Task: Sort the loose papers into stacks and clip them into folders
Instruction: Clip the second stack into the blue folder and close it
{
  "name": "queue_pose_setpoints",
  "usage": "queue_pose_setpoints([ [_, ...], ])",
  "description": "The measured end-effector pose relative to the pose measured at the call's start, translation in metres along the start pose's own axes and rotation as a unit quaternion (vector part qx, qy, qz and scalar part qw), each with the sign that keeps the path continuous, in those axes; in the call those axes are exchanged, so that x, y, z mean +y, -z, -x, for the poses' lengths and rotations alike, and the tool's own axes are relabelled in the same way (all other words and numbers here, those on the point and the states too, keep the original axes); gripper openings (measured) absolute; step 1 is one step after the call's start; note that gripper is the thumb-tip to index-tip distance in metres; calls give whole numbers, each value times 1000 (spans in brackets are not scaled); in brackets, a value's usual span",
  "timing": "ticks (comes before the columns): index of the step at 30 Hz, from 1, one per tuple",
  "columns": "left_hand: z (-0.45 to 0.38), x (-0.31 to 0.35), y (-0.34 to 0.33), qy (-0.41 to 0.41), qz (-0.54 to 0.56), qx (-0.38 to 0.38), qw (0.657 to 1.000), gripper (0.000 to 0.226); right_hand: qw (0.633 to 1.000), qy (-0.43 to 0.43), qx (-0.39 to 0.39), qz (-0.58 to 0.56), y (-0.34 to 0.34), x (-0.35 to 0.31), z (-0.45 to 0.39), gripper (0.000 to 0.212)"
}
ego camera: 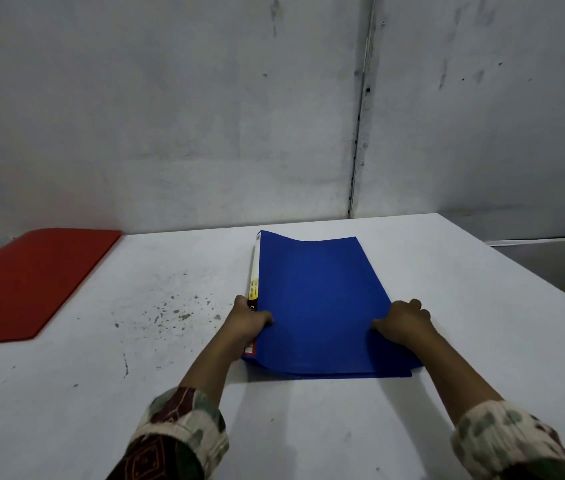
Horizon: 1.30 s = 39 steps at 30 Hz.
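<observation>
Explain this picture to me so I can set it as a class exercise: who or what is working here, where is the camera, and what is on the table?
No machine here: a person works with bare hands. The single picture comes from a camera worn on the head, looking forward and down. A closed blue folder lies on the white table. The left hand grips its spine edge; the right hand grips its opposite edge. A red folder lies apart at far left. No loose papers are visible.
</observation>
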<state>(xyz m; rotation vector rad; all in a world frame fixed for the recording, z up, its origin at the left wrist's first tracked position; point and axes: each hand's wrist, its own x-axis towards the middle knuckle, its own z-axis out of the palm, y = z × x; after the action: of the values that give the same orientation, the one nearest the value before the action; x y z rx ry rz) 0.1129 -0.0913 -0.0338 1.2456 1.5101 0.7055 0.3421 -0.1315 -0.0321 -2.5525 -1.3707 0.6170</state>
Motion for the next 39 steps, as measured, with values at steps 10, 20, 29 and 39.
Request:
queue_pose_setpoints([
  [10,10,-21,21,-44,172,-22,984,53,993,12,8,-116,-4,-6,-1,63],
  [20,13,-36,86,-42,174,26,984,50,912,43,-127,-388,-19,-52,13,34],
  [29,-26,-48,160,-25,48,121,991,39,918,130,-87,-365,-61,-133,19,28],
  [39,-78,-51,285,48,-146,247,957,26,907,198,-75,-364,-114,-264,19,31],
])
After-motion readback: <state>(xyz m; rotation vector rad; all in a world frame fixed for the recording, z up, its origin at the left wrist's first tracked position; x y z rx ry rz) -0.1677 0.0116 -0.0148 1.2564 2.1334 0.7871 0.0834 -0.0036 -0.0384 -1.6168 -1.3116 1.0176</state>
